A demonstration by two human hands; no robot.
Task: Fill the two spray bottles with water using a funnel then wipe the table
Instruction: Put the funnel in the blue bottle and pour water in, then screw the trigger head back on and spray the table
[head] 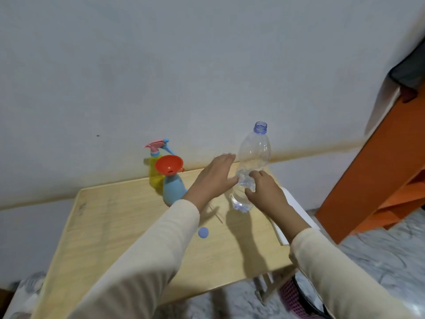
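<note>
- Gripping the clear water bottle low on its body, the right hand curls fingers and thumb around it at 2 o'clock on the table.
- Left hand is flat-fingered and holds nothing. It sits just beside the bottle's 9 o'clock side, and I cannot tell whether it touches.
- The bottle stands upright and uncapped, with only a little water showing in its base. Its blue cap lies at 8 o'clock from it.
- At 12 o'clock on the table the blue spray bottle carries the red funnel in its neck. The yellow spray bottle, trigger head on, stands just behind.
- I judge the water bottle light and thin-walled, so a hard squeeze would buckle it and slop the water. The waist, where the right hand sits, looks the best hold.
- The funnel looks top-heavy on its narrow bottle, so I would steady that bottle at its body during any pour.
- A white sheet, cloth or paper I cannot tell, lies at the table's 3 o'clock edge.
</note>
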